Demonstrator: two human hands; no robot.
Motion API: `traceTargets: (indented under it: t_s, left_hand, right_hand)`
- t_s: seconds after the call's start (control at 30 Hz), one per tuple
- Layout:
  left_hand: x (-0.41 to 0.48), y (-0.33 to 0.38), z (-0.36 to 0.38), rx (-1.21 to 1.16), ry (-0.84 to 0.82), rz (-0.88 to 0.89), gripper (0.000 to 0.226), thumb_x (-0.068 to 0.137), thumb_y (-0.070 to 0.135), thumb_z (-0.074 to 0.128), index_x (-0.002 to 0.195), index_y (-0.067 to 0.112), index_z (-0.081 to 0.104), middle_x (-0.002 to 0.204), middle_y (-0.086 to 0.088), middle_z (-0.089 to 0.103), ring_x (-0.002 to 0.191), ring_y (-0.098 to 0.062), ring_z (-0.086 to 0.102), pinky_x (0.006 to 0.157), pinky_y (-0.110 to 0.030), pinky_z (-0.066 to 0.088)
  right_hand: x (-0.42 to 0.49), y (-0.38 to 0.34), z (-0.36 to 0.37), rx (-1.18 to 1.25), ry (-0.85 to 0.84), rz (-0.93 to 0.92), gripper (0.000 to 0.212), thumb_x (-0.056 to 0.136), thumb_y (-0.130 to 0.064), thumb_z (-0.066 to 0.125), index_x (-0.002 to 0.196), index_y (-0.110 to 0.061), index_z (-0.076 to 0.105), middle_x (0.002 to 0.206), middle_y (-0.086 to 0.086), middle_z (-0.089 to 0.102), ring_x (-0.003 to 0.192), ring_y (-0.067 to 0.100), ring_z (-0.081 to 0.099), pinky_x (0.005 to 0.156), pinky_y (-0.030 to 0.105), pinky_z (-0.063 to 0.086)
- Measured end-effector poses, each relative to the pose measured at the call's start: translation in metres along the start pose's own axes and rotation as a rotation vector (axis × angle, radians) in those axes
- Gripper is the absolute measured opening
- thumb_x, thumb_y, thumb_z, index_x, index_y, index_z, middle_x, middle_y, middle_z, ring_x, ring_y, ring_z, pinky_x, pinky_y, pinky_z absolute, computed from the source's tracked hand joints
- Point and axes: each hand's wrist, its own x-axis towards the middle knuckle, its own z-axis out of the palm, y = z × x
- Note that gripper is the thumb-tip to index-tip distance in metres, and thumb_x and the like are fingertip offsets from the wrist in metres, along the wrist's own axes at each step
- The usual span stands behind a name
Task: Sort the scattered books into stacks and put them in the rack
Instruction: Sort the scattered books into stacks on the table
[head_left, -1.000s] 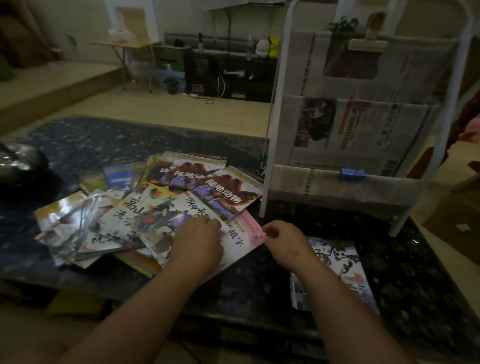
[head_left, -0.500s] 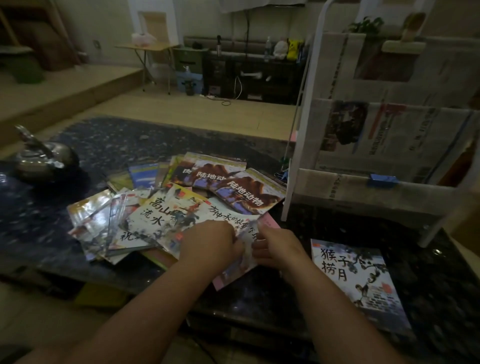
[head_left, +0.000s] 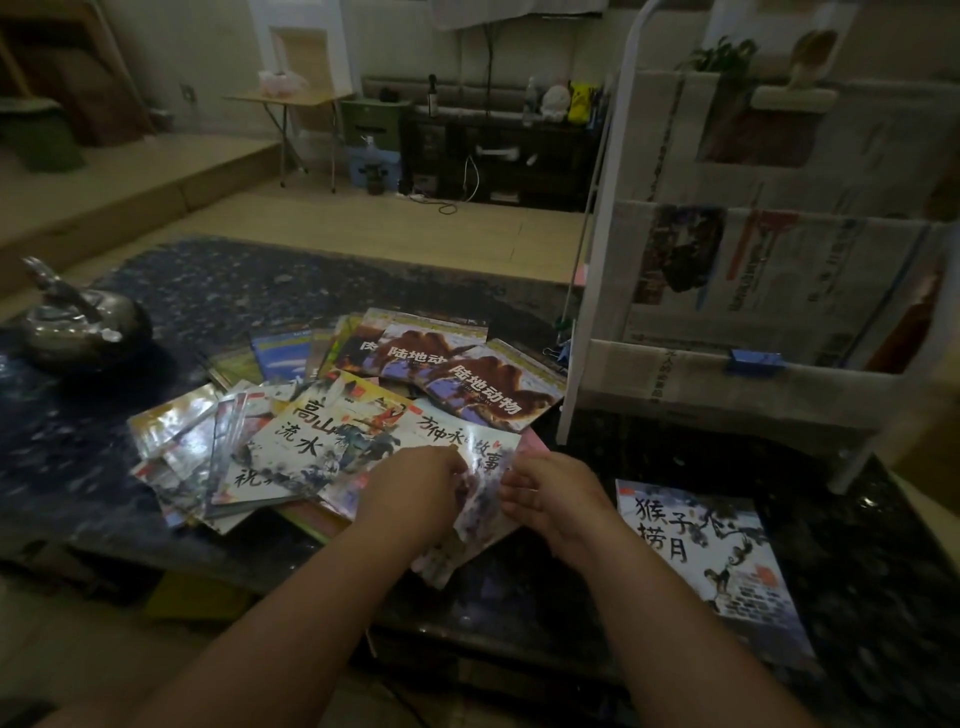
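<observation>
Glossy paper books lie on a dark speckled polished stone table, beside a shiny metal kettle and a newspaper-lined white rack.

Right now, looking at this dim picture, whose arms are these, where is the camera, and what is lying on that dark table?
There is no machine here. These are a person's bare arms, filmed by a camera worn on their head, looking forward and down. On the dark table lies a scattered pile of thin picture books, with a metal kettle at the far left. A single book lies apart at the right. The white rack, lined with newspaper, stands back right. The left hand and right hand both grip one glossy book at the pile's near edge.
</observation>
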Motion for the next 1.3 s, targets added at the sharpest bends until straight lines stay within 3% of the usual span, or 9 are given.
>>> traceTargets:
  t_s: [0.23, 0.4, 0.5, 0.6, 0.8, 0.97, 1.07, 1.2, 1.3]
  left_hand:
    - [0.0, 0.003, 0.005, -0.123, -0.025, -0.032, 0.035, 0.094, 0.019, 0.053, 0.127, 0.027, 0.061, 0.122, -0.003, 0.066, 0.106, -0.023, 0.062, 0.086, -0.035, 0.052]
    - [0.002, 0.0, -0.001, 0.004, 0.283, -0.062, 0.033, 0.093, 0.025, 0.05, 0.124, 0.028, 0.059, 0.12, 0.001, 0.059, 0.108, -0.022, 0.049, 0.086, -0.035, 0.041]
    - [0.006, -0.007, -0.002, -0.15, 0.346, -0.156, 0.029, 0.095, 0.023, 0.049, 0.122, 0.023, 0.059, 0.118, -0.001, 0.059, 0.106, -0.022, 0.049, 0.086, -0.036, 0.041]
    - [0.01, -0.008, -0.002, -0.347, 0.346, -0.206, 0.016, 0.096, 0.018, 0.05, 0.102, 0.027, 0.061, 0.104, 0.001, 0.064, 0.088, -0.019, 0.053, 0.073, -0.033, 0.043]
    - [0.016, 0.003, 0.008, -0.623, 0.28, -0.279, 0.017, 0.093, 0.015, 0.061, 0.083, 0.028, 0.059, 0.084, 0.005, 0.063, 0.074, -0.015, 0.06, 0.063, -0.034, 0.053]
    - [0.016, 0.029, 0.024, -0.846, 0.127, -0.266, 0.015, 0.086, 0.014, 0.07, 0.081, 0.025, 0.061, 0.08, -0.002, 0.066, 0.07, -0.024, 0.067, 0.069, -0.043, 0.059]
    - [0.015, 0.046, 0.035, -0.869, 0.086, -0.239, 0.017, 0.085, 0.011, 0.07, 0.08, 0.024, 0.062, 0.078, -0.003, 0.068, 0.063, -0.019, 0.066, 0.057, -0.03, 0.058]
    - [0.017, 0.067, 0.05, -0.883, -0.021, -0.216, 0.016, 0.083, 0.014, 0.072, 0.08, 0.028, 0.065, 0.082, 0.0, 0.07, 0.078, -0.019, 0.068, 0.075, -0.041, 0.06]
    - [0.017, 0.082, 0.062, -0.847, -0.064, -0.188, 0.017, 0.083, 0.016, 0.071, 0.077, 0.031, 0.067, 0.082, 0.004, 0.071, 0.079, -0.017, 0.069, 0.077, -0.042, 0.059]
  right_hand:
    - [0.008, 0.016, 0.009, -0.265, 0.128, -0.098, 0.008, 0.088, -0.013, 0.064, 0.086, -0.018, 0.07, 0.092, 0.003, 0.073, 0.088, 0.022, 0.07, 0.079, 0.045, 0.06]
    - [0.013, 0.009, -0.002, -0.238, 0.259, -0.195, 0.012, 0.085, -0.013, 0.062, 0.079, -0.024, 0.065, 0.091, 0.003, 0.07, 0.085, 0.025, 0.069, 0.074, 0.05, 0.06]
    - [0.013, 0.001, -0.013, -0.264, 0.326, -0.25, 0.013, 0.086, -0.012, 0.062, 0.076, -0.022, 0.062, 0.087, 0.004, 0.068, 0.084, 0.025, 0.068, 0.075, 0.051, 0.059]
    - [0.014, -0.003, -0.024, -0.338, 0.381, -0.273, 0.009, 0.091, -0.013, 0.06, 0.085, -0.019, 0.064, 0.087, 0.002, 0.067, 0.084, 0.021, 0.066, 0.079, 0.047, 0.058]
    - [0.013, -0.005, -0.05, -0.235, 0.524, -0.307, 0.01, 0.091, -0.029, 0.067, 0.095, -0.022, 0.061, 0.087, -0.005, 0.066, 0.08, 0.016, 0.064, 0.078, 0.041, 0.057]
    - [0.005, -0.016, -0.083, -0.337, 0.547, -0.267, 0.01, 0.091, -0.014, 0.061, 0.086, -0.022, 0.062, 0.09, -0.004, 0.06, 0.088, 0.02, 0.06, 0.083, 0.044, 0.055]
    - [0.0, -0.019, -0.103, -0.477, 0.499, -0.229, 0.01, 0.091, -0.009, 0.058, 0.092, -0.017, 0.064, 0.091, -0.002, 0.058, 0.087, 0.017, 0.055, 0.079, 0.036, 0.05]
    - [-0.006, -0.02, -0.132, -0.668, 0.513, -0.192, 0.013, 0.093, -0.012, 0.06, 0.103, -0.019, 0.062, 0.106, -0.001, 0.057, 0.09, 0.015, 0.053, 0.076, 0.031, 0.05]
    - [-0.011, -0.017, -0.151, -0.74, 0.604, -0.195, 0.011, 0.092, -0.018, 0.064, 0.103, -0.019, 0.063, 0.111, 0.002, 0.06, 0.092, 0.015, 0.054, 0.075, 0.031, 0.049]
